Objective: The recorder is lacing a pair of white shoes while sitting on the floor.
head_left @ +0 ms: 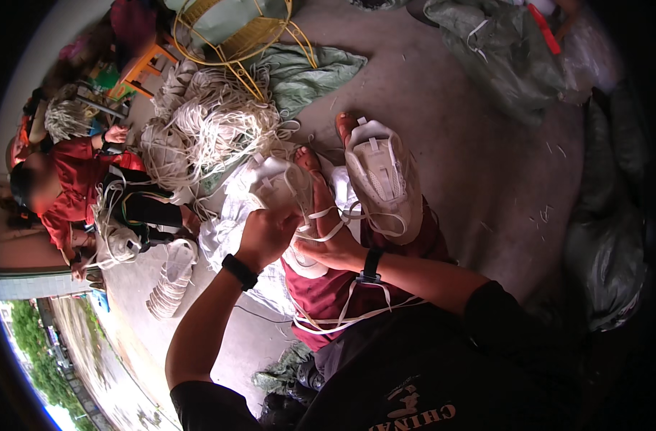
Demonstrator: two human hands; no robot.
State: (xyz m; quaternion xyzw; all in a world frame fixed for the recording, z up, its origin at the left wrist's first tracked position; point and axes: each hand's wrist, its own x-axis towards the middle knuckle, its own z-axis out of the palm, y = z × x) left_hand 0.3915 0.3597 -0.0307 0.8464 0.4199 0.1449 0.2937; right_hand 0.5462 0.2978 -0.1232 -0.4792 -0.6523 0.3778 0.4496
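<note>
A white shoe (276,179) lies tilted over my lap, toe pointing away from me. My left hand (269,233) is closed at its lacing, pinching a white shoelace (326,212) whose slack loops toward the right. Around the shoe's right side wraps my right hand (333,248), with its thumb near the laces. Resting on my right leg is a second white shoe (382,176), its toe also away from me, with a loose lace trailing near its opening. More white laces (342,323) drape across my dark red cloth (321,293). My fingertips are partly hidden.
A big heap of white laces (220,115) lies ahead on the left, near a yellow round-framed chair (234,36). Another person in a red shirt (76,176) sits at left, beside a stack of white shoe parts (173,280). Dark sacks (608,244) line the right.
</note>
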